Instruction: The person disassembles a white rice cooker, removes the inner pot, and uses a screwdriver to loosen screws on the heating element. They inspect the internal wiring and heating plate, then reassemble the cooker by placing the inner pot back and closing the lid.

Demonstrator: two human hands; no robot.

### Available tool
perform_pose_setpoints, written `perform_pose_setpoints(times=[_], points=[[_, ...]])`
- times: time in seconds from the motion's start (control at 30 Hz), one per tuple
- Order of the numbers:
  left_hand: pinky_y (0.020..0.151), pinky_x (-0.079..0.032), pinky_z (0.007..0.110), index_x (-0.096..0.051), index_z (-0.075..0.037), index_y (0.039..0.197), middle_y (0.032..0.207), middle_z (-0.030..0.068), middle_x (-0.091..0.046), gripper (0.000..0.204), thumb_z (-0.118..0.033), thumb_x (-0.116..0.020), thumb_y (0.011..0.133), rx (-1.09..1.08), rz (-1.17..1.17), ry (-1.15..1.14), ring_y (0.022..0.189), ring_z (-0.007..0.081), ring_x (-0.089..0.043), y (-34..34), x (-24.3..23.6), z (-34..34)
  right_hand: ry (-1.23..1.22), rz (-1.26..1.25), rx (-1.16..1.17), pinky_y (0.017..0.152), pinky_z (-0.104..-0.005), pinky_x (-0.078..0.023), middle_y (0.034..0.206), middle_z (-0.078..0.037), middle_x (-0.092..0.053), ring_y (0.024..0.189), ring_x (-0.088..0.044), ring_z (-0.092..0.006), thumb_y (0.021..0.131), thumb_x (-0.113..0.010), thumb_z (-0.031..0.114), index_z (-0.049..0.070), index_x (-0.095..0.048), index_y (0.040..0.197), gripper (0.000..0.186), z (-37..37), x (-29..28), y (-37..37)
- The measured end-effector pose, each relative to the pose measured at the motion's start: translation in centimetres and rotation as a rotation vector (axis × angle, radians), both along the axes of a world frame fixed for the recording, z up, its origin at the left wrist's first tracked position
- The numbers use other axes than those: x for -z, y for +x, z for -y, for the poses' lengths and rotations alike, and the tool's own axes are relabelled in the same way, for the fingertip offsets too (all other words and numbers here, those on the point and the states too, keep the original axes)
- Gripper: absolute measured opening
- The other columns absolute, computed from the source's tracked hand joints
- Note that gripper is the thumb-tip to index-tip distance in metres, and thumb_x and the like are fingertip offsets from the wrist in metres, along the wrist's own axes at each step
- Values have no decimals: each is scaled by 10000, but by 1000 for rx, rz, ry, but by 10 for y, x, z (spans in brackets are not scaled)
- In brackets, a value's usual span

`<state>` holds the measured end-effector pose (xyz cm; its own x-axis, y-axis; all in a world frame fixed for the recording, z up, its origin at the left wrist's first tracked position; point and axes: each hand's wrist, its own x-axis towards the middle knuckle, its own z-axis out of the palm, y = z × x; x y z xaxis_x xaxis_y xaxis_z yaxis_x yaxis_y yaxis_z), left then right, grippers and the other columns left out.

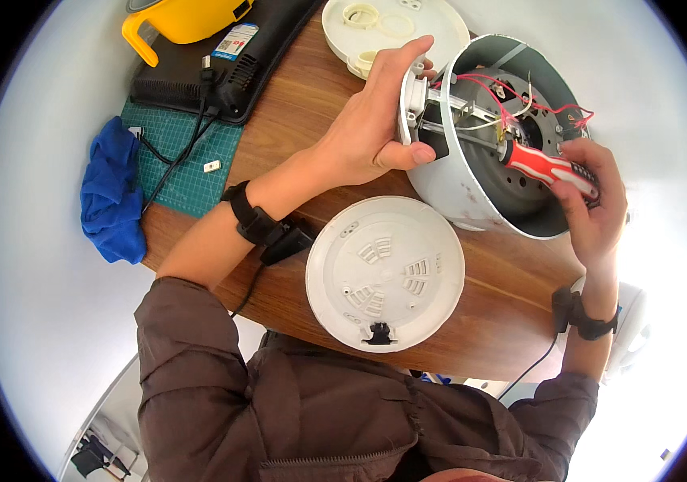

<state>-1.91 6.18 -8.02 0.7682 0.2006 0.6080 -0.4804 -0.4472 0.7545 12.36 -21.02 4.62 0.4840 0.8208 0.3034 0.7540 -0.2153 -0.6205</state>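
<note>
A white round appliance housing (pixel 452 186), like a rice cooker body, lies with its open underside showing a grey metal pan (pixel 480 165) and red and white wires (pixel 548 106). My right hand (pixel 600 193) is closed around a red, white and black screwdriver (pixel 540 165), its shaft pointing left inside the housing toward the side panel. With fingers and thumb spread across it, my left hand (pixel 363 120) grips the white plastic panel (pixel 409 100) on the housing's left side. The screwdriver's tip is hidden behind the panel's parts.
Near me lies a round white vented base cover (pixel 387 273). A white lid (pixel 395 32) is at the back. To the left are a black case (pixel 199 80), a yellow container (pixel 187 18), a green cutting mat (pixel 175 173), a blue cloth (pixel 110 197) and black cables (pixel 187 149).
</note>
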Motion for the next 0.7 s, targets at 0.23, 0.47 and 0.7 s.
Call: perform_pose_setpoints(times=[0.23,0.47,0.7], points=[[1128,-379,450,-196,-31,1631,1397,190,-442,1217,-806,-660,816,-5,-9,-2,1321,337,-492,-1,2,-4,29,17,-39,846,-282,-489,1021,-79,-625,878,-598,-157,887,-782,96,9,-631,1248,401,-9,-5,-4],[1140,-376,459,-186,-40,1634,1401,203,-435,1191,-792,-651,836,28,-8,-28,1344,348,-490,0,2,-2,82,-15,-53,891,-275,-492,1087,-92,-613,962,-611,-164,822,-793,1,17,-628,1233,444,1,2,0],[1147,-373,465,-187,-53,1636,1407,211,-426,1184,-800,-640,837,15,-8,-26,1352,356,-484,-2,4,-3,-36,-36,35,927,-289,-493,1102,-93,-624,1011,-615,-169,765,-837,-33,34,-621,1259,543,0,0,-6]])
